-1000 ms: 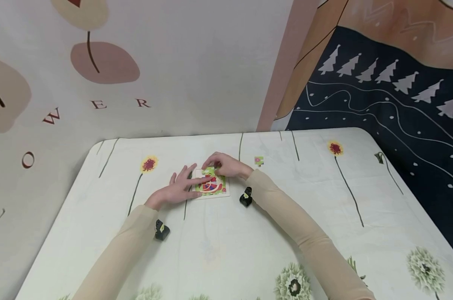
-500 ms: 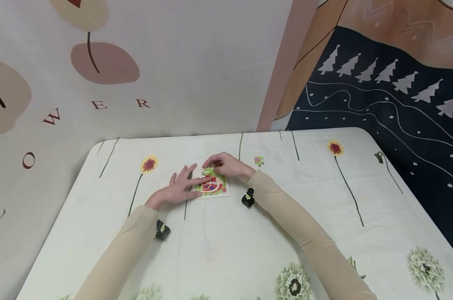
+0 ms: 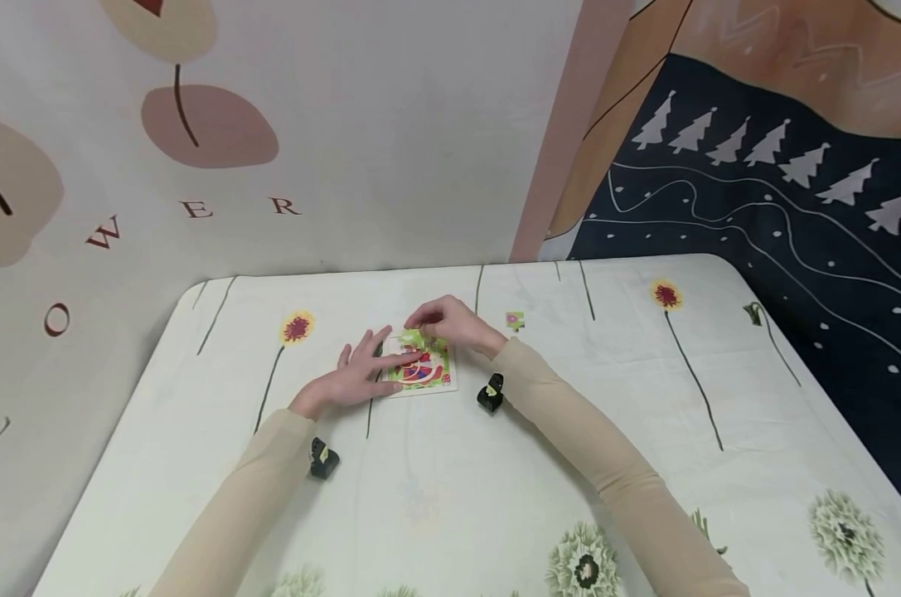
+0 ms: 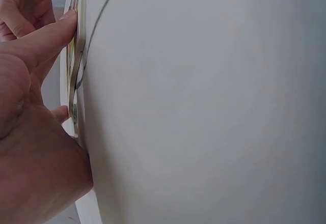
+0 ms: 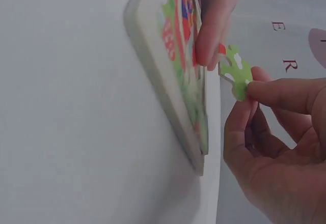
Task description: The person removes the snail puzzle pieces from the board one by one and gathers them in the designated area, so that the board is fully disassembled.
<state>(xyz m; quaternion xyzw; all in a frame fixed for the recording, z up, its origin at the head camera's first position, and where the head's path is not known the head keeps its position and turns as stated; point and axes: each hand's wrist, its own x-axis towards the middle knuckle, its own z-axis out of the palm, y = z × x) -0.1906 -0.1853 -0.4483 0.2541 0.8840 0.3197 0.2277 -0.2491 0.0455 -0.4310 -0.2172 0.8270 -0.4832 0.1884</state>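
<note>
A small square jigsaw puzzle (image 3: pixel 431 375) in a white frame lies on the table, its picture red, green and blue. My left hand (image 3: pixel 351 381) rests on its left side with straight, spread fingers, some reaching over the picture. Between thumb and fingers, my right hand (image 3: pixel 457 323) pinches a green puzzle piece (image 5: pixel 235 74) with white spots and a bit of red. In the right wrist view this piece is raised off the puzzle, near the left fingertips. The left wrist view has the puzzle edge-on under the left fingers, with its picture mostly hidden.
Another puzzle piece (image 3: pixel 515 321), green with a pink flower, lies right of the puzzle. A white cloth printed with flowers covers the table (image 3: pixel 420 497). Printed fabric hangs behind it. Each wrist carries a small black camera (image 3: pixel 491 393).
My right hand has risen slightly, lifting the green puzzle piece at the puzzle's top edge. The left hand stays still on the puzzle.
</note>
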